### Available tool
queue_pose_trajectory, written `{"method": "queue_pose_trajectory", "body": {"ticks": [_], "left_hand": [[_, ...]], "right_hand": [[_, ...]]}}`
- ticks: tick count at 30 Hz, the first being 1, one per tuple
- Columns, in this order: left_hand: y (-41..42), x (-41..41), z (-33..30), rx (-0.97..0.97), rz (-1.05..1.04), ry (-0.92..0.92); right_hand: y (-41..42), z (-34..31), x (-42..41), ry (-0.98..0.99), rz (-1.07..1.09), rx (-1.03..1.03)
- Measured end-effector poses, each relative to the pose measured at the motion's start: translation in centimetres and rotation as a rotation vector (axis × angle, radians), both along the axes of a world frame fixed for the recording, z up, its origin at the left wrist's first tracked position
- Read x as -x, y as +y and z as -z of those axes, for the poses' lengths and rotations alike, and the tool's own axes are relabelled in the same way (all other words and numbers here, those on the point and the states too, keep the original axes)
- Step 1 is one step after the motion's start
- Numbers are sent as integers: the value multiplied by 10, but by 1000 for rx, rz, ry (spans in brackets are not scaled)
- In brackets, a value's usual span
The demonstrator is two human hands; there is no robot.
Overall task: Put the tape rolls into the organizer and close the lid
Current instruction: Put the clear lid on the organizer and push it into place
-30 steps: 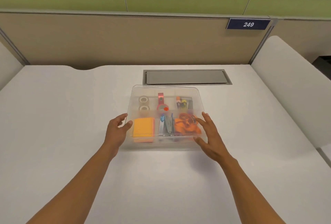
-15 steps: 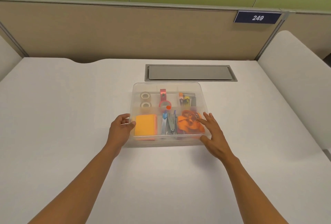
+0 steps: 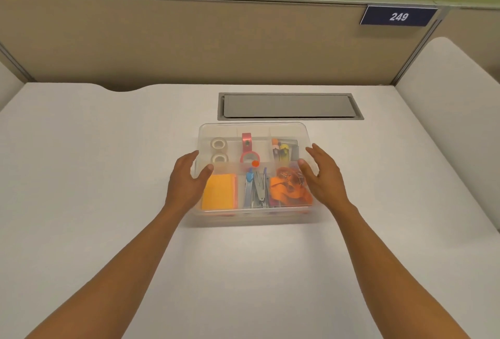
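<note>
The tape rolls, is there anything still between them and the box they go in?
No. Both tape rolls already sit in the organizer's back-left compartment, under the clear lid. The left hand and right hand rest open at its sides; nothing visible blocks them.

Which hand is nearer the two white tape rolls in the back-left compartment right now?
The left. The left hand sits at the organizer's left edge, just beside the white tape rolls. The right hand is at the opposite edge, across the middle compartments.
</note>
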State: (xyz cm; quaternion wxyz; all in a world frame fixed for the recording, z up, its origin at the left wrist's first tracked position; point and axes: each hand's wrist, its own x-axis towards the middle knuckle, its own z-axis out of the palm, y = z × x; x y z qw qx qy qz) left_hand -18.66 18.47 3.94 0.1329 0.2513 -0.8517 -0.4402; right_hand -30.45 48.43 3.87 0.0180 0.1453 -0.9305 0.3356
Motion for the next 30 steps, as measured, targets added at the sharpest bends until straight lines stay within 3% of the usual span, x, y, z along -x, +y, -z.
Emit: {"method": "queue_pose_trajectory", "body": {"ticks": [6,12,18,30], "left_hand": [[-8,43,5,264,166,-161],[-28,83,2,436,187,-218],[-29,95,12,450,230,-222],[-35,105,6,434,114,-28]], "right_hand": [[-21,3,43,-54,-66,-173],[-38,-6,81,-64,-87,-255],[-44,7,83,-69,-100,-220],[-43,13,88,-60,-80,-237]]}}
